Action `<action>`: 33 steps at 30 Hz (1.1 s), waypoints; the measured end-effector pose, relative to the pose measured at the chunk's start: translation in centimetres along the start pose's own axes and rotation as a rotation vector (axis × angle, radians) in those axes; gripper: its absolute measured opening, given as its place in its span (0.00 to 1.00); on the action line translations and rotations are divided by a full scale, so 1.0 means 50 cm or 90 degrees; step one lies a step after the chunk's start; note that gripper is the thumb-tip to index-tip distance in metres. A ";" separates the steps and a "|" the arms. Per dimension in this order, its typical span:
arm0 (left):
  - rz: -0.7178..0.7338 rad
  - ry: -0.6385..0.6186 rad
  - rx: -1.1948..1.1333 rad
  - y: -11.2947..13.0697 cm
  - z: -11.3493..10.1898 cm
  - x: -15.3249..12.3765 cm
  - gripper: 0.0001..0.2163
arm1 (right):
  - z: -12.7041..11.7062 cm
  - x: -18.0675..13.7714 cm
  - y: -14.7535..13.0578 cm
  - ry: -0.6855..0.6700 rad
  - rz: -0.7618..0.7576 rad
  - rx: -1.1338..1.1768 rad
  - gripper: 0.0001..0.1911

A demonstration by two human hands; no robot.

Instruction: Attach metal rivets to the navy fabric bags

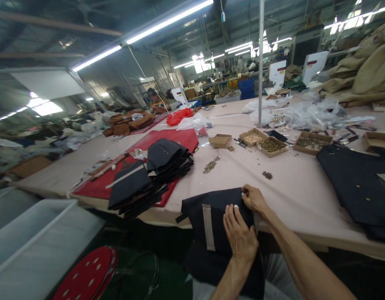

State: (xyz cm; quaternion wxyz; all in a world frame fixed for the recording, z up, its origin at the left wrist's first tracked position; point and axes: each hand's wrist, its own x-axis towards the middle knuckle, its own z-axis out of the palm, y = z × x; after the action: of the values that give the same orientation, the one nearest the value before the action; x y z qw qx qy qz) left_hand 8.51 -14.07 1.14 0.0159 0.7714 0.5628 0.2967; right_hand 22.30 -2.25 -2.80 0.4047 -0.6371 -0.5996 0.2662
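A dark navy fabric piece with a beige strip sewn on it lies over the table's front edge and hangs down towards my lap. My left hand rests flat on this fabric, fingers stretched out. At the fabric's upper right corner, my right hand pinches the edge between thumb and fingers; anything small inside the pinch is hidden. Beyond my hands, a small heap of metal fasteners and a longer scatter of metal rings lie on the table.
Stacked dark fabric pieces sit on a red mat to the left. Cardboard boxes of small metal parts stand behind. More dark fabric lies right. A metal pole rises from the table; a red stool stands below.
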 end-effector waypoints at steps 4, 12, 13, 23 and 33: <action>0.007 0.020 -0.018 -0.041 -0.010 0.009 0.23 | 0.011 -0.002 0.002 0.014 0.016 0.023 0.06; 0.001 -0.012 -0.143 -0.092 -0.093 0.143 0.07 | 0.019 -0.026 -0.009 0.061 -0.001 0.006 0.08; 0.003 -0.017 -0.150 -0.096 -0.104 0.163 0.06 | 0.019 -0.029 -0.012 0.060 -0.003 0.003 0.08; 0.083 -0.021 -0.020 -0.160 -0.045 0.356 0.11 | 0.032 -0.053 -0.022 0.089 -0.054 -0.038 0.15; 0.124 -0.115 -0.064 -0.238 0.085 0.348 0.08 | 0.033 0.018 -0.011 0.009 -0.047 -0.144 0.18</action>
State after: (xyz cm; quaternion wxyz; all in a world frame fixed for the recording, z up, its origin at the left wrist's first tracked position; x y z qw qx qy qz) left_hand 3.62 6.88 1.05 0.0758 0.8442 0.4658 0.2540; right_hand 20.79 -1.06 -3.09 0.3442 -0.6579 -0.6460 0.1772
